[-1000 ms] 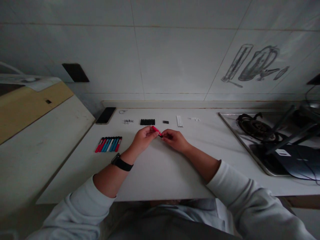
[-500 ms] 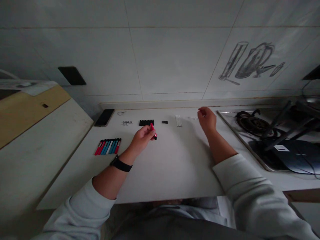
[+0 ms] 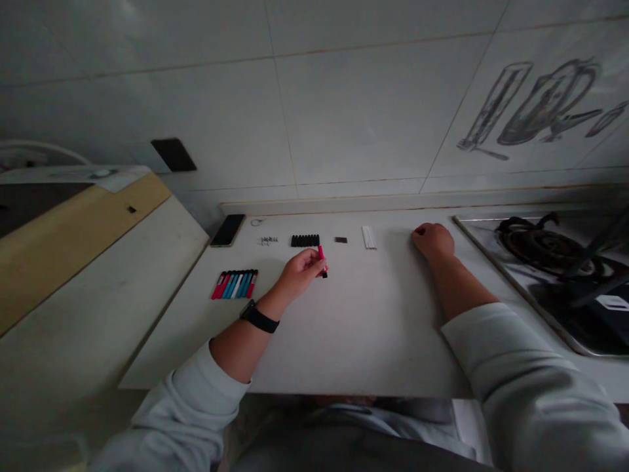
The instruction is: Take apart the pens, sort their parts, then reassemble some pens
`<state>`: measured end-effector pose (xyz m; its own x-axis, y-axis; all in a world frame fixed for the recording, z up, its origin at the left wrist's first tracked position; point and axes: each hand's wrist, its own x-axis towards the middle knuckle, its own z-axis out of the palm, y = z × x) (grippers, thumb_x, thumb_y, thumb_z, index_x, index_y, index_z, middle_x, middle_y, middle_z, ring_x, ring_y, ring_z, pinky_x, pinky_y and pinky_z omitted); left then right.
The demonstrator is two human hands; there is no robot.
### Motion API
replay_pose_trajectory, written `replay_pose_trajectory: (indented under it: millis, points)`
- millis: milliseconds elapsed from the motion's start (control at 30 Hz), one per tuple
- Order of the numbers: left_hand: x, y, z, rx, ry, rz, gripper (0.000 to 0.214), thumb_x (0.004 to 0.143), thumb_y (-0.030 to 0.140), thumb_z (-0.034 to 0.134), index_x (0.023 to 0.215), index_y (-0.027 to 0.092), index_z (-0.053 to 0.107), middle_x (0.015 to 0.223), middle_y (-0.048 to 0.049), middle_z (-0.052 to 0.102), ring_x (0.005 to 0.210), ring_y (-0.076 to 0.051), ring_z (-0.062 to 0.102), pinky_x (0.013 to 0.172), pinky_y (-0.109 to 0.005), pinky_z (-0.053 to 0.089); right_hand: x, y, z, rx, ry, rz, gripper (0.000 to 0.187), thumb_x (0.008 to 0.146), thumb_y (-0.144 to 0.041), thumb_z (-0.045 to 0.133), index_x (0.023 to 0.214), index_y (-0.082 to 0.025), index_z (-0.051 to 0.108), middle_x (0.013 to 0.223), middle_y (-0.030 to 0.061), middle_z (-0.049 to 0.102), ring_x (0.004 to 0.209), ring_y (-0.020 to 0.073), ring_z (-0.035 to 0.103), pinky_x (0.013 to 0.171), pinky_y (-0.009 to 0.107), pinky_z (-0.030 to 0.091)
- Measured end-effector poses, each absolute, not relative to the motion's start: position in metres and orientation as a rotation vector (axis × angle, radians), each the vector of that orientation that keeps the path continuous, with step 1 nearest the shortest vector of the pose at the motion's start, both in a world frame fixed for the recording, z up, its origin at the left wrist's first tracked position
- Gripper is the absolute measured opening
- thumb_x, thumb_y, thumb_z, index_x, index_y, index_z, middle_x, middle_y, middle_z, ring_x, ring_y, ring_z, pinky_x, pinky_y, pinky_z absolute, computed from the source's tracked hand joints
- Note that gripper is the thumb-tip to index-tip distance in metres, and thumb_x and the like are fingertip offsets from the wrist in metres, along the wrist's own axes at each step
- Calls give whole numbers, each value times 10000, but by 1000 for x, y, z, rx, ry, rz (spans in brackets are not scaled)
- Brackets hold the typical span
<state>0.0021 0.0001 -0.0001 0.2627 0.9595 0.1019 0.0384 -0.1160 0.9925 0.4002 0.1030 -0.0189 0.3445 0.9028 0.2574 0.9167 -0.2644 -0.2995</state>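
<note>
My left hand (image 3: 302, 267) is closed in a pinch around a red marker (image 3: 321, 254) with a black end, held tilted above the white counter. My right hand (image 3: 434, 240) rests low over the counter at the right, fingers curled; whatever they hold, if anything, is hidden. Just beyond my left hand lies a row of small black caps (image 3: 305, 240). A small dark block (image 3: 341, 240) and several thin white sticks (image 3: 369, 237) lie between the two hands. Left of my left hand, red, blue and white markers (image 3: 234, 284) with black ends lie side by side.
Small metallic pieces (image 3: 268, 240), a thin ring (image 3: 257, 223) and a black phone (image 3: 228, 231) lie at the back left. A gas stove (image 3: 540, 246) is set into the counter at right. A pale cabinet-like panel (image 3: 103, 282) stands along the left side.
The view has shifted left, so things appear further right. My right hand has lowered onto the counter with fingers curled in. My left hand still holds the red marker.
</note>
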Motion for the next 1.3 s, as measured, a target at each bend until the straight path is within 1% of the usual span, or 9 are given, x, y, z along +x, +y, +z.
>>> replay_pose_trajectory:
  millis: [267,400,533,633,700,833,900,1000,1300]
  points:
    - [2,0,0,1447,974,1087,296,858,424,733,932,166,609,872,-33,682,803,-142,644,766,-291,542,415,102,-20,-2271,-1535,-108,273,859,-269,585,1015,-146,772,983,195,728,916,302,667,801,397,491]
    - [0,4,-3,1536,991,1113,228,885,372,702,925,169,607,881,-37,689,810,-144,650,793,-299,543,428,100,-12,-2185,-1402,-16,200,832,-275,619,935,-172,755,886,143,738,843,270,663,790,385,482]
    - [-3,4,-2,1730,1096,1095,167,912,341,663,935,180,629,859,-30,698,779,-145,649,764,-286,527,424,99,5,-2015,-1258,94,131,783,-287,680,862,-198,733,796,87,730,768,234,645,751,365,473]
    - [-4,0,2,1920,1179,1046,154,928,343,647,955,192,667,882,-32,717,775,-148,649,749,-282,521,393,94,15,-1724,-1254,74,171,785,-339,680,878,-198,712,809,61,720,740,209,635,753,356,483]
    - [-4,-2,5,2001,1196,1031,158,935,343,641,972,197,688,940,-45,735,816,-158,661,771,-292,527,357,84,17,-1536,-1339,162,197,805,-366,661,907,-200,691,818,47,709,723,192,625,730,338,490]
    - [-3,-3,6,2059,1187,1028,175,942,344,635,1004,200,714,1000,-64,747,855,-175,675,815,-321,543,274,48,14,-1223,-1642,515,195,869,-402,624,927,-218,658,808,32,685,706,176,617,684,308,494]
    - [-3,-3,5,2068,1178,1029,179,942,338,636,1018,201,723,1007,-68,748,869,-182,678,825,-328,546,242,29,12,-1104,-1756,646,187,891,-405,622,942,-227,652,851,39,695,749,179,635,708,307,508]
    - [-2,-4,6,2096,1160,1012,177,942,334,640,1021,206,733,1000,-68,748,882,-188,679,830,-330,544,219,11,11,-1063,-1809,695,184,916,-416,604,927,-237,647,862,43,704,758,183,648,711,311,521]
    - [-2,-3,7,2164,1156,1000,159,934,315,659,1011,204,742,979,-65,748,861,-185,674,818,-326,529,222,9,11,-1051,-1814,567,137,939,-353,600,928,-232,663,897,59,715,785,190,662,760,327,536]
